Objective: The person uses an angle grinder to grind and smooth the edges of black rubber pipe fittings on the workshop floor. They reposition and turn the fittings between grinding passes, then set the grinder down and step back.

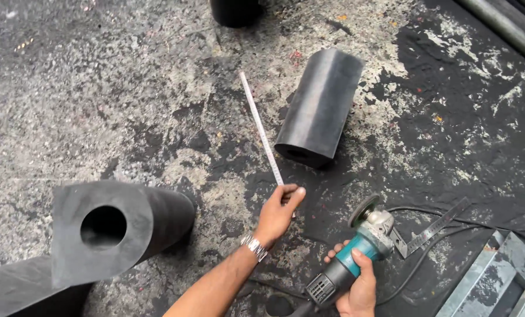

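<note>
1. Black rubber and stained concrete fill the head view; the left hand (278,212) reaches forward from the lower middle, forearm angled up to the right, a metal watch (254,247) on the wrist.
2. Its thumb and fingers are pinched closed on the near end of a long white measuring strip (261,130), which lies flat on the ground (98,105) and runs away up and slightly left.
3. The right hand (359,290) sits low at the bottom edge, fingers wrapped tight around the teal and grey body of an angle grinder (356,249), whose disc (363,209) points up and away from the person.
4. The right forearm is cut off by the frame, and the grinder's tail end is partly covered by the palm.
5. A black cable (427,246) trails right from behind the grinder; where it ends cannot be seen.
6. A black rubber block (320,105) with a bored hole in its near face lies just right of the strip, beyond both hands and apart from them.
7. A second, larger holed block (121,226) stands left of the left arm, cut off at the lower left.
8. A metal square (433,228) lies just right of the grinder head.
</note>
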